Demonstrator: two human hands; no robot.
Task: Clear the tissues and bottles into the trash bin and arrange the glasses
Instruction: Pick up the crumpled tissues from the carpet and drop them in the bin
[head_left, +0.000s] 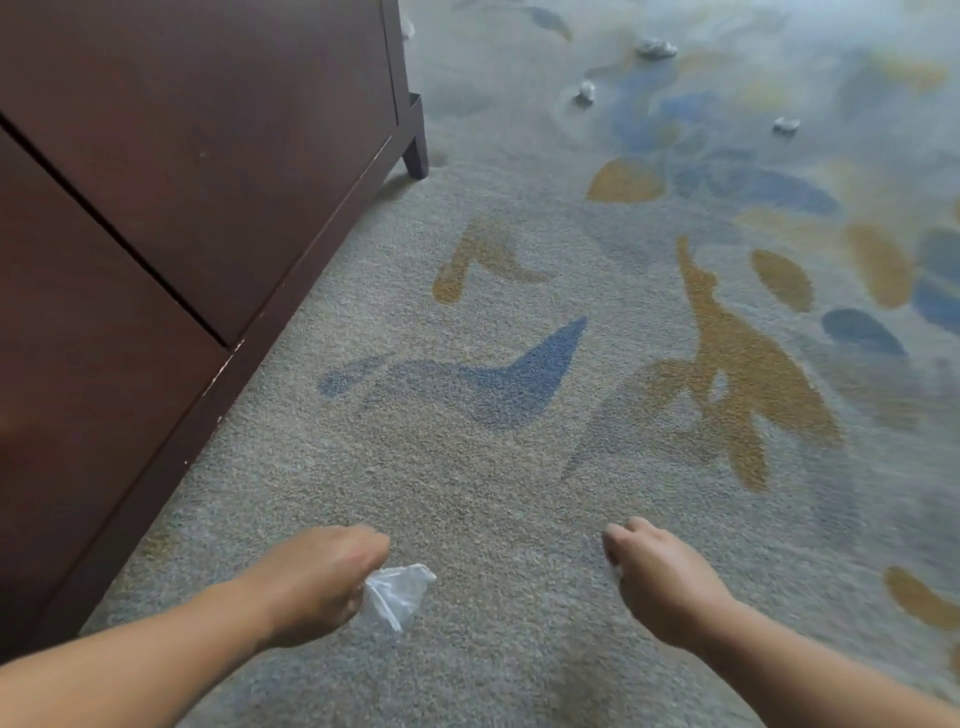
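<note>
The tissue (400, 595) in my left hand (322, 577) weighs next to nothing. It is soft and crushable, so I judge a light pinch on any bunched part is enough, and nothing about it could break. My fingers are curled round one end, and the rest pokes out to the inner side of that hand, just above the carpet (493, 467).

My right hand (660, 577) has its fingers curled under too. A speck of white shows at the fingertips, but I cannot tell whether it grips anything.

Three more crumpled tissues (655, 48) lie well ahead of both hands, off toward the right one's side and far out of reach. They should handle the same way: scoop from above and squeeze. The cabinet (182, 156) stands beyond my left hand.
</note>
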